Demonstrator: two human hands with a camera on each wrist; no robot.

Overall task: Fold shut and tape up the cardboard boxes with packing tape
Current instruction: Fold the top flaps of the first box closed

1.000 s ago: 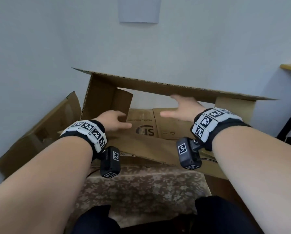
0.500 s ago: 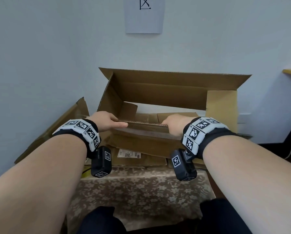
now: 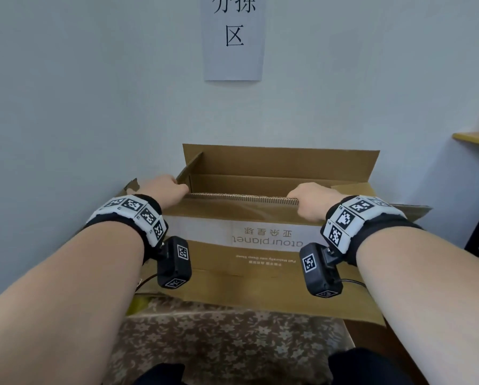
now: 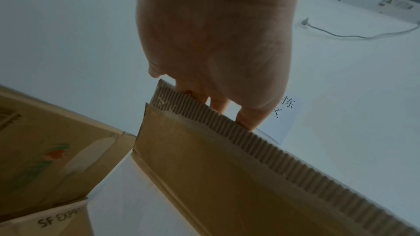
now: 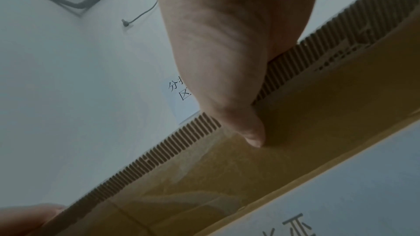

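A brown cardboard box point(image 3: 260, 262) with a white printed band stands open on the patterned table, its far flap point(image 3: 283, 162) upright against the wall. My left hand point(image 3: 164, 187) grips the left end of the near flap's corrugated edge point(image 3: 241, 197); the left wrist view shows its fingers point(image 4: 218, 103) curled over that edge point(image 4: 272, 150). My right hand point(image 3: 312, 200) grips the same flap near its right end, with the thumb point(image 5: 252, 132) pressed on the flap's outer face point(image 5: 295, 150). No tape is in view.
A second cardboard box point(image 4: 45, 150) with a printed label lies to the left, partly hidden by my left arm. A paper sign point(image 3: 232, 37) hangs on the wall behind. A wooden shelf point(image 3: 474, 138) juts in at the right. The table's floral cloth point(image 3: 227, 337) lies before me.
The box has been tipped and lifted so its near side faces me and its far flap stands up. Both hands went from reaching inside to gripping the near flap's edge.
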